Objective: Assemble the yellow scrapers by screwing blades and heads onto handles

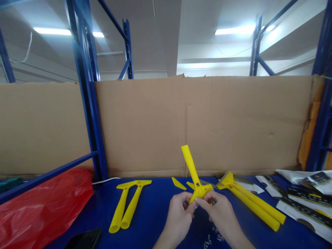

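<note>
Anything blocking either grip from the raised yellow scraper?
Nothing visible. Left grip and right grip both touch the yellow scraper at its wide end. The small metal pieces lie on the blue table nearer the camera, not between.

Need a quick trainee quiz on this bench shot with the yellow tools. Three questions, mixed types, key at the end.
1. Multiple choice: the yellow tool between the left hand and right hand has its handle pointing: A) downward; B) upward; C) sideways to the right.
2. Count: how many yellow tools lie on the blue table to the left of the hands?
3. True or false: the red bag is on the picture's left side and the black-and-white packages are on its right.

Key: 1. B; 2. Two; 3. True.
</note>
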A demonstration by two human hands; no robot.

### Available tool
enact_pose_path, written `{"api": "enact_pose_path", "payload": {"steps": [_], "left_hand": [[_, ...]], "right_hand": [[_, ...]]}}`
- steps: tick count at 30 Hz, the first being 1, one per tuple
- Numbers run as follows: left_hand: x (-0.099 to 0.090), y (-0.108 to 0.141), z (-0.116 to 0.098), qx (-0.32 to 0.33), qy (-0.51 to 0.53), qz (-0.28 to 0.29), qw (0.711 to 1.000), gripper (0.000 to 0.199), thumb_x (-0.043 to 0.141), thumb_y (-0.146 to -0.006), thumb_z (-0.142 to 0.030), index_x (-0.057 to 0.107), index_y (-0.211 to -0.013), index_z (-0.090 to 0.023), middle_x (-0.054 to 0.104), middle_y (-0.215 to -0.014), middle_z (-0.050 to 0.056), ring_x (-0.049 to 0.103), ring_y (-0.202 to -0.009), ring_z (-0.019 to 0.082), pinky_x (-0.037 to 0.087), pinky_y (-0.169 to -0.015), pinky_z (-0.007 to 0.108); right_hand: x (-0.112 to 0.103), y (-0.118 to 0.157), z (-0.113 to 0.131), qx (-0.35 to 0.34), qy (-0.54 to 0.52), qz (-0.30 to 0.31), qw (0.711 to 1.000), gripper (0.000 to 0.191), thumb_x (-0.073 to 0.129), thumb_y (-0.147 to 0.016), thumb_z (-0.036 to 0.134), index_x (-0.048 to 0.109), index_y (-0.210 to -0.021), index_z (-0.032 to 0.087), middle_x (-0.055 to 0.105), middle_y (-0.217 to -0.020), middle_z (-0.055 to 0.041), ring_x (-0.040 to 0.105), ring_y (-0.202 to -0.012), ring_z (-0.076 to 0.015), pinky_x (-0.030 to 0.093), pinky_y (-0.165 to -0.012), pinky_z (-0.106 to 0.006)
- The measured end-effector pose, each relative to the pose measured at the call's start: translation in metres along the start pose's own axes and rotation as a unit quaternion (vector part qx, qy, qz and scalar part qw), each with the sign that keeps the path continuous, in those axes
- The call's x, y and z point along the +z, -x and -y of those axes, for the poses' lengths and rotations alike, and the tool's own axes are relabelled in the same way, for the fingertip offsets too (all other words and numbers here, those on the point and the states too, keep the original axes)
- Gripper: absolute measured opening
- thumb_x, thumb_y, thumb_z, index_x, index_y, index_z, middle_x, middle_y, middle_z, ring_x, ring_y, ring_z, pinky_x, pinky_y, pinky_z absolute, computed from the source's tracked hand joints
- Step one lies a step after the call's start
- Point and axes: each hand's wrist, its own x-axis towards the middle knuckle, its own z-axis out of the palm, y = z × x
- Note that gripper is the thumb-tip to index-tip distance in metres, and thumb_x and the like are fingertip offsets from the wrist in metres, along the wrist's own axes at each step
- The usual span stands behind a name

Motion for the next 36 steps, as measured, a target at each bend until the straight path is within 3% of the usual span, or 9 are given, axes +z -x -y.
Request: {"api": "enact_pose_path", "payload": {"steps": [6,9,11,14,18,22,27,31,36], "left_hand": [[0.0,0.001,-0.014,-0.086,0.116,-0.027,0.989,0.03,0.072,-0.061,-0.031,0.067,-0.08,-0.009,0.063,-0.071,0.004,0.055,-0.06,0.012,0.048,-0.05,0.021],[-0.003,-0.001,-0.016,-0.111,0.128,-0.07,0.983,0.02,0.072,-0.061,-0.02,0.067,-0.077,-0.008,0.062,-0.067,0.003,0.055,-0.055,0.01,0.047,-0.046,0.019],[-0.007,-0.004,-0.014,-0.124,0.127,-0.097,0.979,0.013,0.07,-0.063,-0.014,0.067,-0.074,-0.008,0.062,-0.064,0.002,0.054,-0.053,0.009,0.047,-0.045,0.018],[-0.012,-0.006,-0.011,-0.134,0.12,-0.127,0.975,0.006,0.066,-0.068,-0.008,0.067,-0.074,-0.007,0.063,-0.064,0.002,0.054,-0.052,0.008,0.047,-0.044,0.017],[-0.017,-0.009,-0.01,-0.142,0.114,-0.151,0.972,0.008,0.061,-0.073,-0.004,0.068,-0.076,-0.007,0.063,-0.064,0.003,0.054,-0.051,0.007,0.048,-0.044,0.016],[-0.02,-0.01,-0.01,-0.146,0.117,-0.166,0.968,0.01,0.059,-0.076,-0.002,0.068,-0.079,-0.006,0.064,-0.067,0.004,0.054,-0.052,0.007,0.048,-0.044,0.016],[-0.024,-0.012,-0.006,-0.154,0.11,-0.181,0.965,0.013,0.055,-0.081,-0.003,0.067,-0.083,-0.006,0.063,-0.069,0.005,0.055,-0.053,0.008,0.049,-0.045,0.016],[-0.027,-0.015,-0.001,-0.157,0.111,-0.188,0.963,0.013,0.054,-0.081,-0.003,0.067,-0.083,-0.006,0.064,-0.07,0.005,0.056,-0.054,0.008,0.05,-0.046,0.017],[-0.028,-0.017,0.004,-0.148,0.108,-0.201,0.962,0.011,0.056,-0.079,-0.003,0.067,-0.081,-0.006,0.064,-0.069,0.005,0.055,-0.053,0.008,0.05,-0.045,0.018]], "right_hand": [[-0.007,-0.006,-0.003,-0.094,-0.015,-0.001,0.995,0.019,0.056,-0.074,0.037,0.054,-0.061,0.022,0.057,-0.055,0.0017,0.052,-0.044,-0.0144,0.04,-0.045,-0.026],[-0.02,-0.011,-0.002,-0.139,0.109,-0.065,0.982,0.026,0.05,-0.082,0.04,0.058,-0.065,0.022,0.065,-0.063,-0.0021,0.06,-0.055,-0.0184,0.042,-0.051,-0.027],[-0.028,-0.012,-0.002,-0.13,0.219,-0.083,0.964,0.024,0.048,-0.084,0.039,0.06,-0.071,0.022,0.069,-0.073,-0.0046,0.065,-0.066,-0.0215,0.044,-0.057,-0.029],[-0.033,-0.012,-0.004,-0.076,0.336,-0.023,0.939,0.017,0.054,-0.081,0.035,0.062,-0.084,0.021,0.072,-0.087,-0.0092,0.068,-0.079,-0.0276,0.046,-0.062,-0.033],[-0.031,-0.008,-0.008,-0.042,0.381,0.072,0.921,0.013,0.058,-0.074,0.021,0.064,-0.086,0.02,0.074,-0.086,-0.0115,0.07,-0.082,-0.0326,0.047,-0.061,-0.035],[-0.034,-0.01,-0.006,-0.067,0.356,0.007,0.932,0.016,0.049,-0.08,0.02,0.064,-0.082,0.021,0.073,-0.081,-0.0109,0.07,-0.075,-0.0303,0.047,-0.059,-0.035],[-0.043,-0.015,0.001,-0.237,0.206,-0.164,0.935,0.016,0.047,-0.081,0.025,0.062,-0.079,0.02,0.069,-0.082,-0.0081,0.068,-0.074,-0.0241,0.052,-0.067,-0.035],[-0.044,-0.01,0.003,-0.346,0.124,-0.168,0.915,0.015,0.048,-0.085,0.027,0.061,-0.08,0.021,0.064,-0.076,-0.0048,0.064,-0.065,-0.0187,0.051,-0.059,-0.029],[-0.043,-0.001,0.008,-0.397,0.082,-0.134,0.904,0.009,0.052,-0.085,0.022,0.06,-0.08,0.022,0.063,-0.077,-0.0035,0.064,-0.066,-0.0174,0.051,-0.056,-0.026]]}}
